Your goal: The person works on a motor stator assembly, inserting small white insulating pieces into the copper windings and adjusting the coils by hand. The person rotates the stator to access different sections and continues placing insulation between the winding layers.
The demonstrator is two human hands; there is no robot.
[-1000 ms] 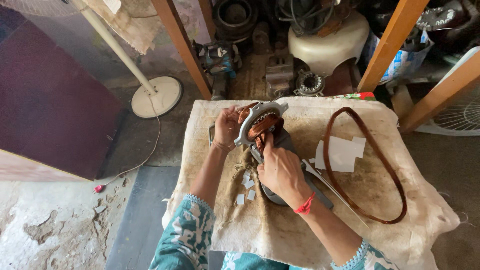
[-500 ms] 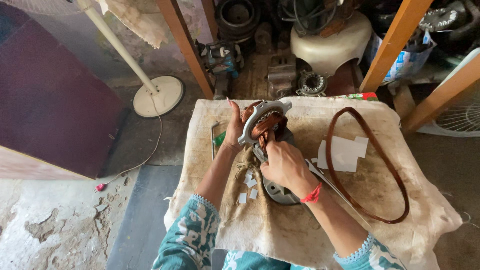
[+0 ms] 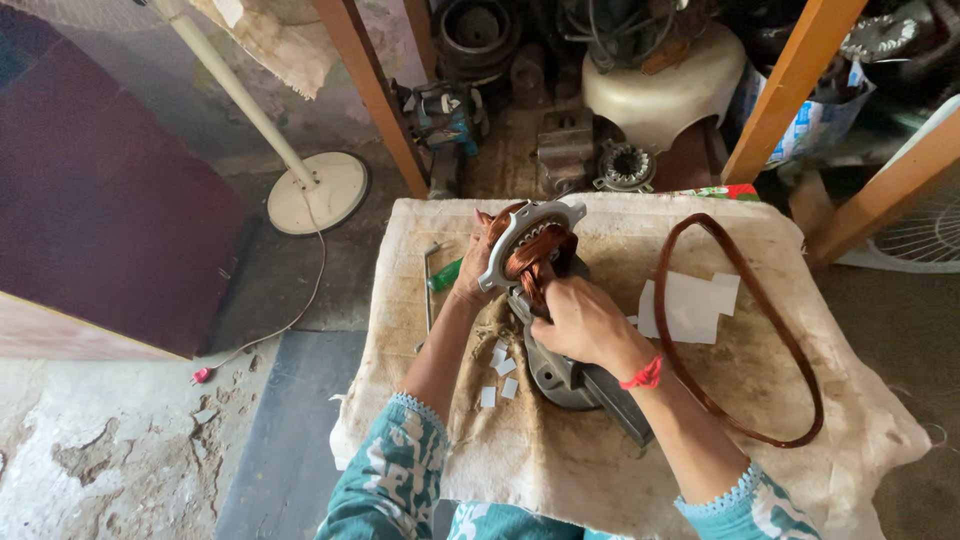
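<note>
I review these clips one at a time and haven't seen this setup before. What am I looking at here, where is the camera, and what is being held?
There is no machine here: a person works with two bare hands, filmed from a camera on their head looking down. The left hand steadies a round metal motor part wound with copper wire, stood on edge. The right hand grips the copper coil at that part. Both work over a stained cloth-covered table. On it lie a big loop of copper wire, white paper sheets, small white paper bits, and a green-handled tool. Beyond stands a white fan base.
</note>
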